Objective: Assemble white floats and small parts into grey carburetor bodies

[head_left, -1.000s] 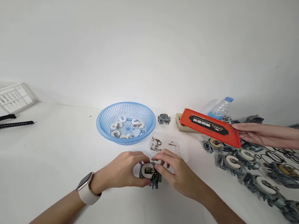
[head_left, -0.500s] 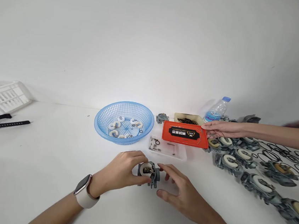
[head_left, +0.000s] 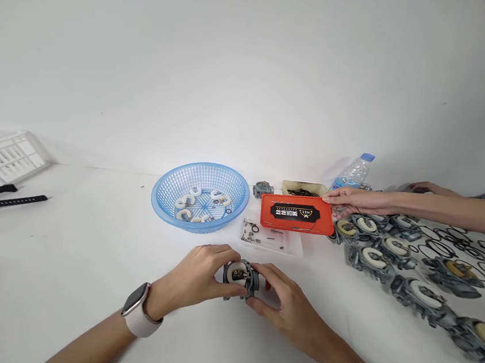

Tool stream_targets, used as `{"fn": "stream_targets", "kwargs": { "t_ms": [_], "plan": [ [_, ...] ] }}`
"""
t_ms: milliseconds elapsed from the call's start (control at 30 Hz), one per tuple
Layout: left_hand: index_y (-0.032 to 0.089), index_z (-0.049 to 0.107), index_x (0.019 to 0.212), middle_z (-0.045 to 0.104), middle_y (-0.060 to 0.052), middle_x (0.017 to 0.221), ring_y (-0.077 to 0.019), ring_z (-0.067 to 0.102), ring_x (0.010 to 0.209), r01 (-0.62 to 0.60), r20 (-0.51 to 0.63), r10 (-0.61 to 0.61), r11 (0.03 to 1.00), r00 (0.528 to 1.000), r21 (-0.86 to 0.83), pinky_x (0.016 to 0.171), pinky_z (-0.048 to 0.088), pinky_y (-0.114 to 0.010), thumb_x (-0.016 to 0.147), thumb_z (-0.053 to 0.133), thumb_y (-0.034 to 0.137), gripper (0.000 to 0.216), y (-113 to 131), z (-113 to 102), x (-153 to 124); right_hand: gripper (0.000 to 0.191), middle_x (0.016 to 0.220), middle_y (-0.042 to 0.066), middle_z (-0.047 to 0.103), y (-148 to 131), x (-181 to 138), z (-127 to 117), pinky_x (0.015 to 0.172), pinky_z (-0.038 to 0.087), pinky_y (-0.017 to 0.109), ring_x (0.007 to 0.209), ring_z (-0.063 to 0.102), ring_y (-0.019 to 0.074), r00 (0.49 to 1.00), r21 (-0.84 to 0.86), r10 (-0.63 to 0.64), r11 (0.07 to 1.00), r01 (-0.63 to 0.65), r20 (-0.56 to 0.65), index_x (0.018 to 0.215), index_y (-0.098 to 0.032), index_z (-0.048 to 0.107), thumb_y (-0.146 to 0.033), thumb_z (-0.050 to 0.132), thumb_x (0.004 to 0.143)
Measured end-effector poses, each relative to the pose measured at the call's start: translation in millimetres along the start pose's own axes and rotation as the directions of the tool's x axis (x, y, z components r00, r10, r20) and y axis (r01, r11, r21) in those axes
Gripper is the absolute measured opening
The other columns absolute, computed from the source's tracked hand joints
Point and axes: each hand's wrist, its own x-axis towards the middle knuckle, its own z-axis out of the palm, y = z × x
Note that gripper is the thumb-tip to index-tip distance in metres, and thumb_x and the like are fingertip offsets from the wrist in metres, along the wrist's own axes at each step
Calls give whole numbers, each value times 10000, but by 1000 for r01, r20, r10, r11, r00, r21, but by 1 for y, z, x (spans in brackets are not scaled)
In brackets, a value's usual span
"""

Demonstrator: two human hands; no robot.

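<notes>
Low in the middle of the head view, a grey metal carburetor (head_left: 251, 280) with a white ring-shaped float (head_left: 233, 272) on its upper face is between my hands. My left hand (head_left: 204, 273), with a watch (head_left: 138, 307) on the wrist, grips its left side, thumb across the near edge of the float. My right hand (head_left: 284, 301) closes round the right side, thumb at the near edge and fingers at the far edge. The carburetor's underside is hidden.
Behind stand a blue basket (head_left: 159, 201) holding white floats and a clear tray (head_left: 292, 245) of small parts. Another person's hand (head_left: 347, 198) holds a red lid (head_left: 268, 222) above it. Several carburetors (head_left: 373, 261), black rings (head_left: 463, 245) and a bottle (head_left: 358, 170) are at right.
My right hand has moved left onto the carburetor and closed on it. My left hand keeps its grip. The red lid has shifted slightly left and up, its face tilted more toward me.
</notes>
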Motion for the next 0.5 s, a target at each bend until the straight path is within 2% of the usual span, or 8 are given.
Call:
{"fn": "stream_targets", "kwargs": {
  "t_ms": [133,500],
  "plan": [
    [216,618,993,669,4,889,-160,597,730,0,0,0,1000,1000,-4,632,392,-268,889,714,522,337,0,2,0,419,1154,39,647,-1,2,-1,810,538,372,869,606,204,1000,1,-11,1000,11,0,1334,-294,568,-342,675,932],
    [230,604,983,659,34,860,-145,576,707,22,-8,-22,1000,1000,6,627,364,-266,880,727,478,295,0,6,-1,450,1175,21,640,1,3,-1,793,529,336,861,598,184,999,-15,-3,1000,3,33,1373,-308,539,-309,666,942]
  ]
}}
